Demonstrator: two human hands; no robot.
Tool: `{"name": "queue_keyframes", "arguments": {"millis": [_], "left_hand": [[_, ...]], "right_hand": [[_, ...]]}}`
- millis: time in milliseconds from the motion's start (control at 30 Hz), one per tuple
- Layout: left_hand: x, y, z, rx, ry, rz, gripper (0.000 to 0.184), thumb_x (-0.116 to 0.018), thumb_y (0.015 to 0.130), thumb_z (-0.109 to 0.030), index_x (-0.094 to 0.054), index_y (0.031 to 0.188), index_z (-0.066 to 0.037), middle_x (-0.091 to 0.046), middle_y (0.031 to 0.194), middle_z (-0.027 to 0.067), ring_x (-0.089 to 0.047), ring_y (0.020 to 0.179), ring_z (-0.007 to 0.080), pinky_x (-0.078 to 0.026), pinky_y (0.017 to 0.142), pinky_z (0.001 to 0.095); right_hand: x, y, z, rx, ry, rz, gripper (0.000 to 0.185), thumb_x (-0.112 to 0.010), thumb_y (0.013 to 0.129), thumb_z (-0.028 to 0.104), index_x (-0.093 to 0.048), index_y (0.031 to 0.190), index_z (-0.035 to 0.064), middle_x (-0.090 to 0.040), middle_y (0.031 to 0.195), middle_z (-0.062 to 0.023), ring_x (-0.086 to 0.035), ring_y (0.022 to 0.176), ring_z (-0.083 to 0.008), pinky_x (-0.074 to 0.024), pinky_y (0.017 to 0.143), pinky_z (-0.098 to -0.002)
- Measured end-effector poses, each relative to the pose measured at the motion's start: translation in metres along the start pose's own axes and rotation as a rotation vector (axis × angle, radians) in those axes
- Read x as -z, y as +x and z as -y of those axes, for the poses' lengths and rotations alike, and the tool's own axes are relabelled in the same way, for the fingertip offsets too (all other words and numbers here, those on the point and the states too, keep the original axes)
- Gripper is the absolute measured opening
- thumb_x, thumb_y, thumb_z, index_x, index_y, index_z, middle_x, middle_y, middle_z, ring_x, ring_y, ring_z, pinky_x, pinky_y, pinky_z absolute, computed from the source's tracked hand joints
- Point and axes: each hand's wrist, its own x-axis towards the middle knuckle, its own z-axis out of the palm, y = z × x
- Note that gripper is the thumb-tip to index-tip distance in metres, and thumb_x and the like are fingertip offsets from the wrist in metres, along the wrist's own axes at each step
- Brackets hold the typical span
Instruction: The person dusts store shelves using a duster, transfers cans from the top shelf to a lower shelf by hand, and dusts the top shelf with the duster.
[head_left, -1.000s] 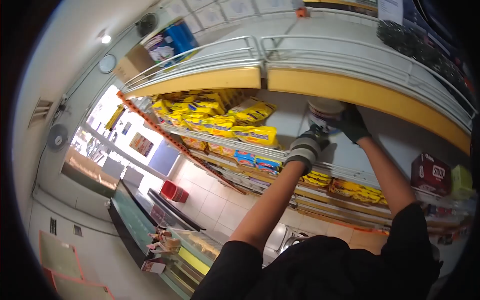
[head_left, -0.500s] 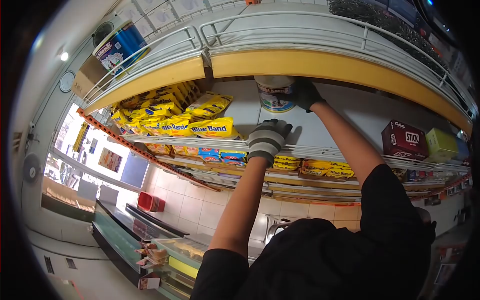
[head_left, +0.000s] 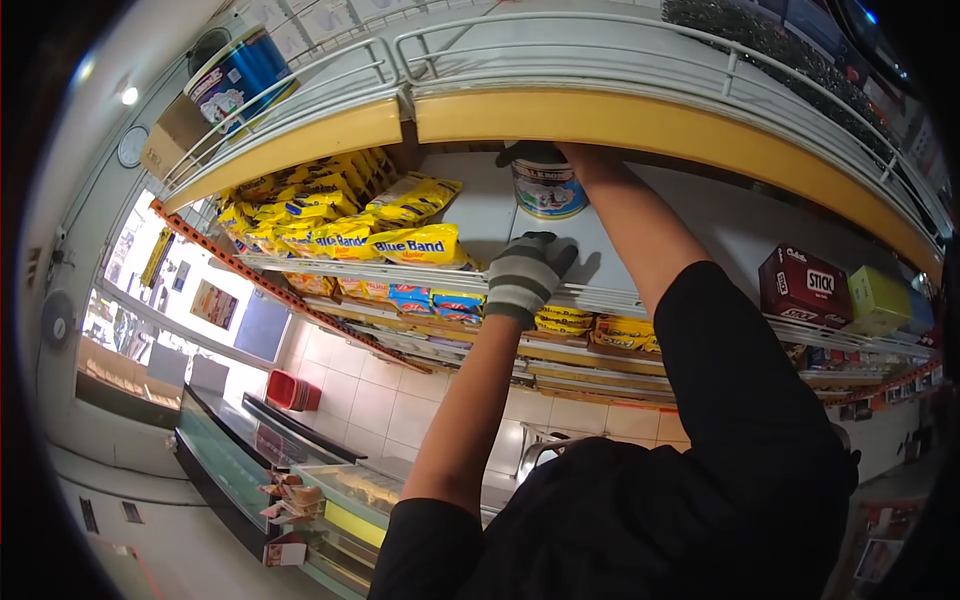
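Note:
A round tin (head_left: 548, 188) with a dark and blue label stands upright on the grey shelf (head_left: 480, 205), under the yellow-edged upper shelf. My right hand (head_left: 528, 153), in a dark glove, lies over the top of the tin with its fingers curled round the rim; the upper shelf hides part of it. In a grey striped glove, my left hand (head_left: 525, 272) rests at the front rail, below the tin, fingers apart and holding nothing. Yellow Blue Band packets (head_left: 415, 245) lie piled left of the tin.
Right along the shelf stand a dark red STICK box (head_left: 805, 288) and a green box (head_left: 878, 298). A white wire rail (head_left: 560, 18) tops the yellow shelf edge (head_left: 600, 118). More packets (head_left: 455, 305) fill the lower shelf. Red baskets (head_left: 292, 390) stand on the floor.
My right hand has moved from the tin's right side to over its top and left rim. Over the last second my left hand has come off the tin down to the rail.

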Motion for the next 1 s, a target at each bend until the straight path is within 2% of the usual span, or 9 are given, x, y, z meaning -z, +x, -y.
{"name": "queue_keyframes", "arguments": {"millis": [67,133,267,300,433,700,800,867,1000], "left_hand": [[-0.001,-0.017,0.006,-0.084,0.005,-0.049,0.052,-0.071,0.089,-0.047,-0.071,0.122,-0.006,-0.069,0.123,0.0213,-0.064,0.118,0.0365,-0.049,0.103,0.0474],[-0.002,-0.05,0.015,-0.418,0.077,-0.286,0.048,-0.074,0.087,-0.036,-0.068,0.123,-0.005,-0.065,0.128,0.0215,-0.058,0.124,0.0399,-0.047,0.104,0.0506],[-0.02,-0.118,0.034,-0.399,0.025,-0.389,0.056,-0.08,0.08,-0.022,-0.06,0.131,-0.006,-0.054,0.141,0.0218,-0.048,0.132,0.0462,-0.042,0.109,0.0562],[-0.026,-0.131,0.037,-0.365,-0.01,-0.398,0.058,-0.08,0.081,-0.021,-0.059,0.132,-0.006,-0.053,0.142,0.0224,-0.048,0.133,0.0463,-0.041,0.11,0.0566],[-0.057,-0.166,0.056,-0.264,-0.09,-0.35,0.062,-0.081,0.081,-0.019,-0.055,0.136,-0.006,-0.047,0.147,0.0228,-0.044,0.136,0.0465,-0.04,0.112,0.0567],[-0.093,-0.186,0.06,-0.229,-0.16,-0.241,0.058,-0.08,0.083,-0.022,-0.057,0.133,-0.006,-0.046,0.146,0.0232,-0.043,0.137,0.0449,-0.04,0.111,0.0556],[-0.085,-0.194,0.062,-0.201,-0.176,-0.228,0.054,-0.08,0.083,-0.023,-0.06,0.13,-0.006,-0.047,0.145,0.0227,-0.044,0.136,0.0441,-0.04,0.111,0.0545],[-0.073,-0.204,0.066,-0.159,-0.186,-0.289,0.051,-0.081,0.083,-0.018,-0.06,0.128,-0.005,-0.048,0.145,0.0217,-0.044,0.136,0.0435,-0.04,0.111,0.0535],[-0.044,-0.225,0.083,-0.007,-0.204,-0.394,0.047,-0.082,0.083,-0.016,-0.063,0.124,-0.005,-0.05,0.145,0.0193,-0.045,0.136,0.0416,-0.041,0.111,0.053]], "right_hand": [[-0.004,-0.003,-0.002,0.007,-0.047,-0.009,0.093,-0.074,0.07,0.074,-0.059,0.141,0.0151,-0.058,0.141,-0.0219,-0.056,0.132,-0.0352,-0.0437,0.112,-0.0467],[-0.008,-0.014,-0.003,0.014,-0.098,-0.017,0.093,-0.073,0.07,0.075,-0.059,0.141,0.016,-0.058,0.141,-0.022,-0.055,0.132,-0.0353,-0.0432,0.112,-0.0469],[-0.006,-0.031,0.014,0.046,-0.134,0.17,0.092,-0.071,0.071,0.076,-0.059,0.141,0.0178,-0.057,0.142,-0.0221,-0.054,0.133,-0.0355,-0.0422,0.113,-0.0473],[0.005,-0.033,0.023,0.033,-0.129,0.325,0.09,-0.064,0.073,0.078,-0.057,0.145,0.0239,-0.053,0.146,-0.0209,-0.05,0.136,-0.0363,-0.0384,0.116,-0.0486],[0.042,-0.066,0.072,-0.08,-0.197,0.408,0.091,-0.064,0.073,0.076,-0.054,0.149,0.0269,-0.044,0.155,-0.0216,-0.043,0.143,-0.0406,-0.0391,0.116,-0.0501],[0.021,-0.077,0.075,-0.069,-0.104,0.452,0.097,-0.056,0.078,0.082,-0.041,0.158,0.0295,-0.037,0.16,-0.0227,-0.04,0.145,-0.042,-0.0355,0.119,-0.0524],[0.039,-0.092,0.077,0.112,-0.209,-0.062,0.09,-0.046,0.093,0.078,-0.039,0.159,0.0181,-0.037,0.16,-0.0236,-0.035,0.148,-0.0423,-0.0311,0.12,-0.0513],[0.095,-0.106,0.084,-0.002,0.213,0.066,0.084,-0.053,0.096,0.068,-0.041,0.158,0.0129,-0.037,0.16,-0.0244,-0.033,0.148,-0.0424,-0.0276,0.121,-0.0521],[0.067,-0.143,0.045,0.104,0.247,-0.085,0.08,-0.059,0.095,0.061,-0.045,0.155,0.0102,-0.038,0.159,-0.0249,-0.036,0.146,-0.0429,-0.0262,0.121,-0.0523]]}}
